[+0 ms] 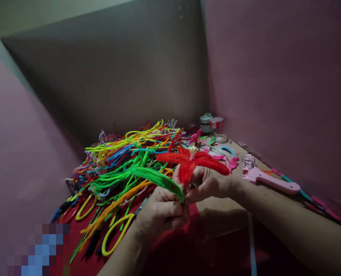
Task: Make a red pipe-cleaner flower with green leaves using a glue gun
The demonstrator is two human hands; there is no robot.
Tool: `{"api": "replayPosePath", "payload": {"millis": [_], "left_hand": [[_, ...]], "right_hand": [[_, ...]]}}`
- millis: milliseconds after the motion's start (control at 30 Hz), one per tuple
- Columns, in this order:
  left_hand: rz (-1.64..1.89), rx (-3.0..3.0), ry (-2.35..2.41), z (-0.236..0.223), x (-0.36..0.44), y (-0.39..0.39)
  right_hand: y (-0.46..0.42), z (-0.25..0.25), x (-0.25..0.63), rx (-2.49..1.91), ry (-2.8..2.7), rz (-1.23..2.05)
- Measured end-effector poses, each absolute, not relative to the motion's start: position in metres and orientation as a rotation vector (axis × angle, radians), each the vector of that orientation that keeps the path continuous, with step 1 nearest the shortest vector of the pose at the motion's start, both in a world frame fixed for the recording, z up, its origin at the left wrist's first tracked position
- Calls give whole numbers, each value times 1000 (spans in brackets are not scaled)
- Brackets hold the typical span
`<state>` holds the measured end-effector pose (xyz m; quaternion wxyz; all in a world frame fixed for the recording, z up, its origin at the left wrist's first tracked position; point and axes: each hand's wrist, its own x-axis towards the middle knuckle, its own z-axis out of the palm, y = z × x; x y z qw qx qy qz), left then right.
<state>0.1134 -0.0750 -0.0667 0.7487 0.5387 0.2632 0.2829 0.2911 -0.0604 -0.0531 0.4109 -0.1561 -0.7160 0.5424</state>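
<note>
A red pipe-cleaner flower [186,170] with a pale yellow centre stands upright in front of me. Its base is pinched between the closed fingers of my right hand [214,186]. Just below, my left hand [164,211] is closed on the lower end of a green pipe-cleaner leaf [158,179], which curves up to the left. Both hands almost meet where leaf and flower base come together; the fingers hide the join. Yellow-handled scissors [115,235] lie beside my left hand, their blades partly covered.
A large heap of multicoloured pipe cleaners [124,168] spreads over the left and back. To the right lies a pink glue gun [269,180]. Pink flower pieces [233,164], a small jar [206,123] and a tape roll [216,123] sit farther back. Walls close in on both sides.
</note>
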Motion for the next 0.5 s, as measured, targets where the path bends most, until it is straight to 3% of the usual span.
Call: {"api": "replayPosePath", "payload": {"millis": [233,500], "left_hand": [[599,1322,698,-57,110,-73],[1186,2228,1243,-65,121,-78]], "right_hand": [[-61,-54,288,-398,-1659,1334],[-58,-74,273,-626,-1212,1301]]}}
